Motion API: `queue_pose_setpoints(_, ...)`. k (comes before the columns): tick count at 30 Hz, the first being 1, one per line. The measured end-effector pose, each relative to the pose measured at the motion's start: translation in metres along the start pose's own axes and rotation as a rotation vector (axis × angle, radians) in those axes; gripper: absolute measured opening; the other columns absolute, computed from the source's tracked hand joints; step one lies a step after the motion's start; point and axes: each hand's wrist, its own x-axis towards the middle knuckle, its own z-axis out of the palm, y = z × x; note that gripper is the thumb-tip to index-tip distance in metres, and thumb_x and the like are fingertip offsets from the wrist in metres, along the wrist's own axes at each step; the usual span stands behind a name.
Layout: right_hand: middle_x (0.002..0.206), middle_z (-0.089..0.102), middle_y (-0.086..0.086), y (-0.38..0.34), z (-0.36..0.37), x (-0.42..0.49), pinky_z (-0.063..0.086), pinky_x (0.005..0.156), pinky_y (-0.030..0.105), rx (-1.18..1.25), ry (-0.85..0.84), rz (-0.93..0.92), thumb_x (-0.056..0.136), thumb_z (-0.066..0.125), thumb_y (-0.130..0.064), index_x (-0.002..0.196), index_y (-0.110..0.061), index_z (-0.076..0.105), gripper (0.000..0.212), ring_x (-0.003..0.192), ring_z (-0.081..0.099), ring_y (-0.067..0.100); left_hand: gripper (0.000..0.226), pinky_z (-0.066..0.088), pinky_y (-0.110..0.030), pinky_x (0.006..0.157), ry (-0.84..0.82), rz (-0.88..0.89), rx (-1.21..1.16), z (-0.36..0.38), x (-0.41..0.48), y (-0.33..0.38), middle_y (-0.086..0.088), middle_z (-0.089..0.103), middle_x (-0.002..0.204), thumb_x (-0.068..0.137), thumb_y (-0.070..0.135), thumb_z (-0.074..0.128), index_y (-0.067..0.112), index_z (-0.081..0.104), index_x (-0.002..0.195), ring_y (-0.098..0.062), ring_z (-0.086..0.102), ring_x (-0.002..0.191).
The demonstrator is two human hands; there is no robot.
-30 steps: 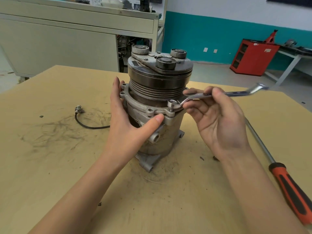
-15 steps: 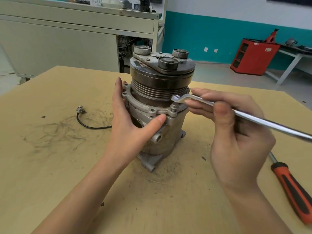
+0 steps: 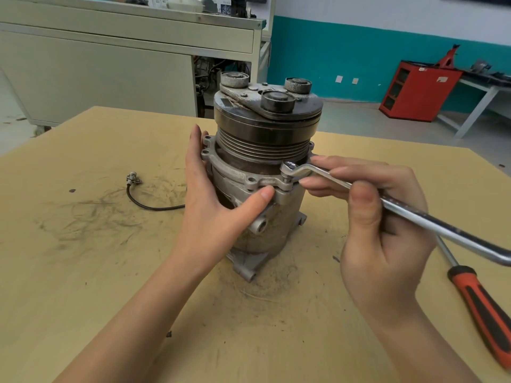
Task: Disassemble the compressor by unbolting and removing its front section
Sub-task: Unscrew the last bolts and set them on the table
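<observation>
On the desk [image 3: 83,272] the compressor [image 3: 265,217] stands upright, the left grip [image 3: 210,214] bracing its housing with straight fingers [image 3: 195,161], the right grip [image 3: 384,230] curled round a wrench [image 3: 414,214] whose ring sits on a raised flange bolt [image 3: 286,178]; I'd keep that ring square and seated, swinging short.

one compressor [image 3: 265,134], one wrench [image 3: 414,214], one screwdriver [image 3: 486,308]

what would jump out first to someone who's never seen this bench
A grimy compressor stands upright in the middle of the table, with a dark pulley on top. The left hand steadies its side, while the right hand grips a wrench whose ring end sits on a raised bolt at the front right. An orange-handled screwdriver lies near the table's right edge.
</observation>
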Motion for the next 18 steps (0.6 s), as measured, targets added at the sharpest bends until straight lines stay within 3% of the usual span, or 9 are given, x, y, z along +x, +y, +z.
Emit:
queue_pose_setpoints(4,0.1,0.061,0.009,0.001,0.003,-0.002,0.054,0.078,0.043,-0.045,-0.066,-0.077,0.101,0.038,-0.026,0.104,-0.014,0.053,0.019,0.098,0.064,0.026,0.117,0.027,-0.037,0.118,-0.001,0.005,-0.007,0.0,0.0,0.001,0.017,0.017,0.158,0.062,0.061,0.069,0.035,0.0,0.152,0.004,0.024,0.141)
queue_pose_setpoints(7,0.097,0.063,0.012,0.003,0.004,0.001,0.055,0.076,0.042,0.046,-0.015,-0.017,0.101,0.037,-0.019,0.096,-0.016,0.053,0.017,0.09,0.067,0.029,0.118,0.027,-0.038,0.118,-0.004,-0.001,-0.002,-0.001,-0.001,0.0,0.017,0.015,0.158,0.061,0.062,0.07,0.036,-0.001,0.152,0.003,0.023,0.142)
queue_pose_setpoints(12,0.086,0.072,0.013,0.016,-0.006,0.027,0.054,0.064,0.026,0.619,0.068,0.601,0.1,0.026,-0.013,0.087,-0.008,0.046,0.024,0.069,0.069,0.021,0.118,0.026,-0.037,0.119,-0.004,0.0,0.001,-0.001,-0.001,0.001,0.02,0.014,0.158,0.06,0.066,0.069,0.038,-0.001,0.152,0.005,0.022,0.142)
queue_pose_setpoints(14,0.083,0.072,0.014,0.021,-0.009,0.035,0.054,0.062,0.022,0.735,0.07,0.784,0.102,0.025,-0.015,0.085,-0.008,0.048,0.03,0.067,0.069,0.018,0.119,0.026,-0.035,0.119,-0.002,0.001,0.006,0.0,-0.001,0.001,0.02,0.014,0.158,0.06,0.066,0.069,0.037,0.0,0.152,0.005,0.022,0.141)
queue_pose_setpoints(16,0.083,0.073,0.014,0.021,-0.01,0.037,0.054,0.062,0.02,0.706,0.116,0.77,0.102,0.027,-0.017,0.085,-0.006,0.052,0.032,0.07,0.07,0.018,0.119,0.026,-0.034,0.119,-0.004,-0.002,0.013,0.0,-0.001,0.0,0.019,0.015,0.157,0.06,0.066,0.069,0.038,0.0,0.152,0.006,0.022,0.141)
queue_pose_setpoints(18,0.084,0.073,0.012,0.017,-0.013,0.035,0.055,0.066,0.022,0.531,0.177,0.585,0.102,0.032,-0.019,0.088,-0.005,0.056,0.031,0.075,0.072,0.021,0.118,0.026,-0.031,0.118,-0.008,-0.003,0.017,-0.001,0.0,0.0,0.021,0.016,0.157,0.059,0.065,0.069,0.039,0.0,0.151,0.007,0.022,0.14)
